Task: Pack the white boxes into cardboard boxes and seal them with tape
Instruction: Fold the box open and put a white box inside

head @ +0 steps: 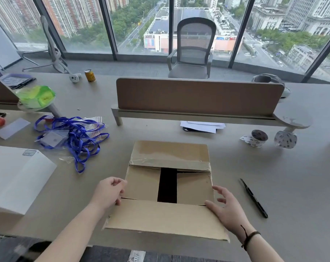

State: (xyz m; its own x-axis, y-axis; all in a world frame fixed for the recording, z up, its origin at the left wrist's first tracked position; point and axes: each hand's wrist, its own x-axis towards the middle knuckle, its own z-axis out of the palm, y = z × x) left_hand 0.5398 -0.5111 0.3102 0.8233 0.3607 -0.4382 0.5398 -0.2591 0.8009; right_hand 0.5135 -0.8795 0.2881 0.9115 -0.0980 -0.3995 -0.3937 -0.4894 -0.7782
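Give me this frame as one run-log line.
stage: closing flaps | cardboard box: unsealed, centre gap | left hand: on left edge | right hand: open, on near flap | white box: left, unpacked | tape rolls: far right

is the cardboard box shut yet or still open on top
Still partly open. The cardboard box has its two inner flaps folded in, with a dark gap between them; the near flap lies outward. Contents cannot be seen.

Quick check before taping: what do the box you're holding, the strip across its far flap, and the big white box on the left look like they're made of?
Cardboard box: brown corrugated-looking card, matte, with scuffed, creased flap edges.
Strip on the far flap: likely clear plastic packing tape, glossy and wrinkled, catching light.
White box: probably coated paperboard, smooth with crisp edges; the look leaves it open.
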